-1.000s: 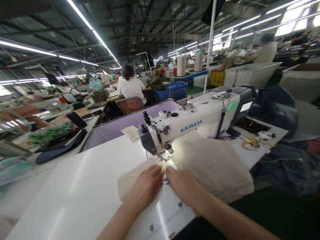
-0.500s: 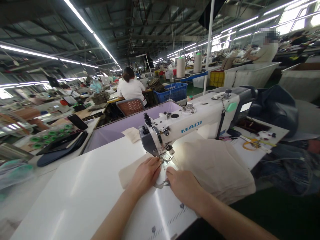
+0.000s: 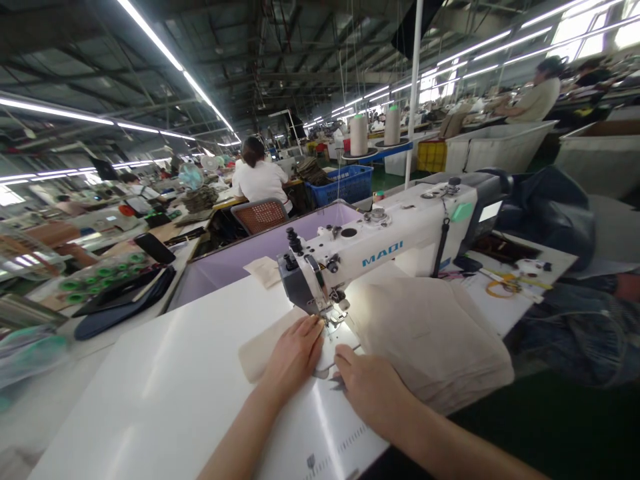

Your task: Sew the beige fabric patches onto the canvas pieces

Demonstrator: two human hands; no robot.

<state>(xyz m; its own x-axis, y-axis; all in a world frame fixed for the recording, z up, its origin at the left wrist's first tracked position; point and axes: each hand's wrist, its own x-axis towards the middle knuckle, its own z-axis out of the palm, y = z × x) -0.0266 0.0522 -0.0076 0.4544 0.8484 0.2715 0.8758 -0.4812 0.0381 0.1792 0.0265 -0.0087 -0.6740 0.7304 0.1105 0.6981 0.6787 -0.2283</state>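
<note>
My left hand [image 3: 296, 350] lies over the smaller beige fabric piece [image 3: 260, 348], with curled fingers together and fingertips close to the presser foot [image 3: 336, 319] of a white sewing machine [image 3: 370, 243]. Just right of the needle area, my right hand [image 3: 367, 383] is closed. Out from under its fingers poke the grey pointed blades of what look like thread snips [image 3: 337, 384]; the rest is hidden in the palm. A large beige fabric stack [image 3: 425, 333] rests beside and beyond my right hand, under the machine arm.
A lilac bin [image 3: 235, 260] borders the table [image 3: 165, 373] at the far side. Thread cones [image 3: 359, 135] stand behind the machine. Yellow-handled scissors [image 3: 501, 288] lie at the right. A co-worker in a white top [image 3: 260, 180] sits ahead, near a blue crate [image 3: 345, 185].
My right hand has shifted slightly down and away from the needle, and the pointed blades show more plainly below its fingers. My left hand has hardly moved.
</note>
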